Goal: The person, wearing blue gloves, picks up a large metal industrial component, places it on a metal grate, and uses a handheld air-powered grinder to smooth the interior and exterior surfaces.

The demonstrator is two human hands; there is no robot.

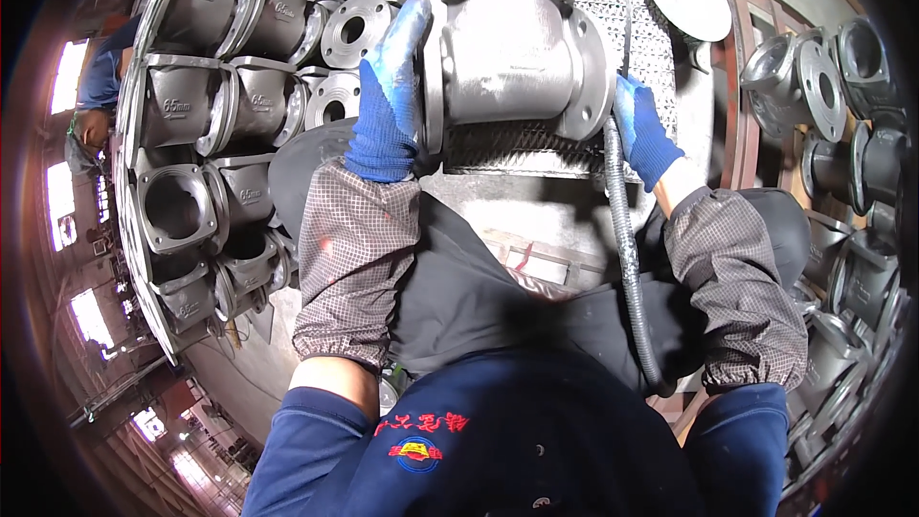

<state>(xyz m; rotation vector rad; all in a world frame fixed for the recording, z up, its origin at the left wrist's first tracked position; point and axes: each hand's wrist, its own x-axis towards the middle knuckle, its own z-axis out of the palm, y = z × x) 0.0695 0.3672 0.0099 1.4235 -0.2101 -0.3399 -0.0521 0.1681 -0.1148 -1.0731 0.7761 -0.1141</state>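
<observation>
A grey cast-metal valve body (507, 56) with round bolt-hole flanges lies sideways in front of me, over a perforated metal grate. My left hand (391, 62), in a blue-coated knit glove, grips its left flange, fingers stretched up along the rim. At the right flange is my right hand (639, 124), in the same kind of glove, fingers against the flange edge and partly hidden. Close by that hand, a ribbed grey hose (624, 249) runs down across my lap. A thin dark rod (627, 36) sticks up beyond the right fingers.
Similar grey castings (257, 96) are stacked high on my left; more castings (823, 86) stand on the right beside a reddish-brown frame (742, 86). Under the valve body lies the metal grate (565, 161). A pale round disc (687, 2) sits at the far right. Another person (100, 86) is at far left.
</observation>
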